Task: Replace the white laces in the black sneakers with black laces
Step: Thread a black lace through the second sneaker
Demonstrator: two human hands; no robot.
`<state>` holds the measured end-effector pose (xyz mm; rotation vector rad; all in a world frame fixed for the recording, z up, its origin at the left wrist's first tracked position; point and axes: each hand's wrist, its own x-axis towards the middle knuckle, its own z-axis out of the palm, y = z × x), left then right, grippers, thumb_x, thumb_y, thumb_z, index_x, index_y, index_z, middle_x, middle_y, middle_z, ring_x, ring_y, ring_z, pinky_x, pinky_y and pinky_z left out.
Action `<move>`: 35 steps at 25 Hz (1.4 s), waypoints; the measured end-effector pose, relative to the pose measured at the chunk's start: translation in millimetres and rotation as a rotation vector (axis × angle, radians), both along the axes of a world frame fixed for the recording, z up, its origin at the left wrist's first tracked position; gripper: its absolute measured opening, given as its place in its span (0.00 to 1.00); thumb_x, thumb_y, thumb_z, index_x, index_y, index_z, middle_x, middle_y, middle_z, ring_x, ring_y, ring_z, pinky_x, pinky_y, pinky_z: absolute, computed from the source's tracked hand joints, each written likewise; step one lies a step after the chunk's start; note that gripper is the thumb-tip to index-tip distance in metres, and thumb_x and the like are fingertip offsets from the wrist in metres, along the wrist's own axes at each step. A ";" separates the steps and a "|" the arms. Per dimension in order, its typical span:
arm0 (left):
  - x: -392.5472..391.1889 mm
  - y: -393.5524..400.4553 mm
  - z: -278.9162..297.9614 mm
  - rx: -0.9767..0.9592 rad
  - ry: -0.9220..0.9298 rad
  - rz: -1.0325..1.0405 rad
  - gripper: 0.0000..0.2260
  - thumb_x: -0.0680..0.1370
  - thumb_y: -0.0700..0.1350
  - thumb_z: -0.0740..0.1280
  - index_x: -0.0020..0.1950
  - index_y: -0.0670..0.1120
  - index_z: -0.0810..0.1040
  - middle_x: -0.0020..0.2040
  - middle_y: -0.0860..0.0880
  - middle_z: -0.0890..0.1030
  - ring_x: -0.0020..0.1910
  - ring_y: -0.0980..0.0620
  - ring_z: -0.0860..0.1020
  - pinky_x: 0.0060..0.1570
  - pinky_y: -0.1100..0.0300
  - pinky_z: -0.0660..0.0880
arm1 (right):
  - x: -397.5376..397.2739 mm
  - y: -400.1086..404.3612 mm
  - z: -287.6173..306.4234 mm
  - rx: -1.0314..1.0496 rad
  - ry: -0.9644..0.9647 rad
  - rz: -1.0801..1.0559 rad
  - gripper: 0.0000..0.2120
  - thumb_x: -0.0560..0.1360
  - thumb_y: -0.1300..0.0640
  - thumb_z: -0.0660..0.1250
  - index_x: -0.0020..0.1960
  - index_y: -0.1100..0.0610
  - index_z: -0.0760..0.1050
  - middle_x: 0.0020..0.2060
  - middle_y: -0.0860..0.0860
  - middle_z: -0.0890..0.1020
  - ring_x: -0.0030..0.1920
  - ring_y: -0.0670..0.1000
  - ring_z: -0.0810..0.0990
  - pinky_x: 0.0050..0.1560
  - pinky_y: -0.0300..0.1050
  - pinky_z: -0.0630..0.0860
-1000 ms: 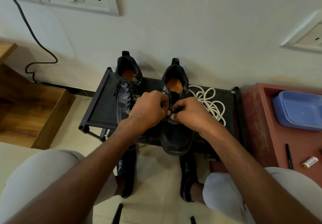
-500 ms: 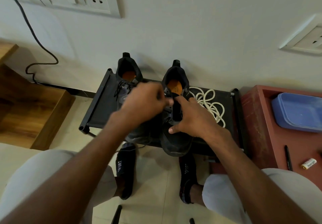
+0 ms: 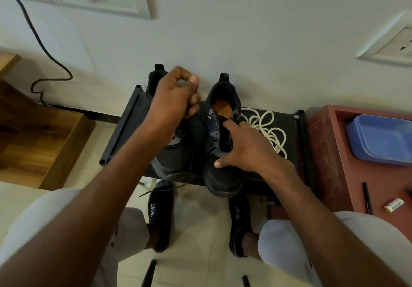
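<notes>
Threading the black lace (image 3: 201, 121) through the right-hand sneaker (image 3: 219, 152) on the black rack (image 3: 124, 128).

The left hand (image 3: 176, 99) is raised above the shoes, fingers curled and pinching the lace, drawing it taut; the right hand (image 3: 243, 150) is pressing on the sneaker, thumb and forefinger spread, steadying it. A steady, straight pull should be seating the lace without twisting. The white laces (image 3: 267, 130) are lying coiled beside the shoe.

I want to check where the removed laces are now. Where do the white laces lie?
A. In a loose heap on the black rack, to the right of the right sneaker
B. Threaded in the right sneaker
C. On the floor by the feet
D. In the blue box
A: the white laces lie coiled loose on the black rack beside the right sneaker, threaded through nothing.
</notes>
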<state>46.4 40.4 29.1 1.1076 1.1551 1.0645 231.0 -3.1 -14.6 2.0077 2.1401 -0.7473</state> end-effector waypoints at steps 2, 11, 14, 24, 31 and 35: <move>1.5 -0.6 -17.9 0.130 0.678 -0.159 0.10 0.82 0.51 0.69 0.48 0.46 0.76 0.34 0.53 0.77 0.30 0.55 0.74 0.30 0.62 0.68 | 0.4 -0.2 -1.2 0.006 0.014 -0.001 0.54 0.62 0.37 0.83 0.79 0.44 0.58 0.68 0.54 0.72 0.68 0.59 0.74 0.64 0.61 0.77; 2.5 -1.1 -8.0 0.028 0.187 -0.186 0.07 0.85 0.42 0.62 0.48 0.47 0.76 0.47 0.41 0.83 0.44 0.47 0.81 0.39 0.58 0.75 | 2.6 2.4 -3.2 -0.004 0.031 0.002 0.56 0.62 0.37 0.83 0.80 0.44 0.57 0.69 0.54 0.71 0.69 0.59 0.74 0.64 0.61 0.77; 0.3 0.1 -1.6 -0.131 -0.141 -0.053 0.07 0.87 0.44 0.58 0.51 0.46 0.71 0.40 0.44 0.81 0.39 0.47 0.81 0.34 0.58 0.70 | 2.7 2.2 -3.4 -0.009 0.036 -0.001 0.55 0.62 0.37 0.83 0.80 0.45 0.57 0.70 0.55 0.70 0.69 0.60 0.73 0.64 0.61 0.77; 9.8 -10.1 -24.2 0.055 0.917 -0.410 0.05 0.79 0.46 0.73 0.45 0.47 0.81 0.41 0.51 0.80 0.42 0.53 0.79 0.37 0.63 0.70 | 1.7 2.0 -3.2 0.003 0.010 0.001 0.55 0.62 0.36 0.83 0.80 0.43 0.58 0.69 0.54 0.71 0.68 0.59 0.74 0.63 0.61 0.78; -8.4 1.4 -18.8 0.083 0.821 -0.187 0.09 0.80 0.46 0.72 0.43 0.42 0.79 0.37 0.47 0.80 0.37 0.50 0.78 0.40 0.56 0.75 | -2.0 -0.8 3.7 -0.011 -0.019 0.006 0.53 0.63 0.37 0.82 0.79 0.45 0.58 0.69 0.54 0.71 0.67 0.60 0.75 0.62 0.61 0.78; -12.1 3.4 -28.1 0.170 1.035 -0.179 0.09 0.79 0.47 0.73 0.42 0.44 0.80 0.38 0.48 0.80 0.40 0.49 0.80 0.39 0.55 0.77 | -7.3 -4.1 14.9 0.119 0.053 -0.003 0.36 0.69 0.45 0.82 0.66 0.51 0.64 0.54 0.51 0.80 0.51 0.56 0.83 0.50 0.56 0.81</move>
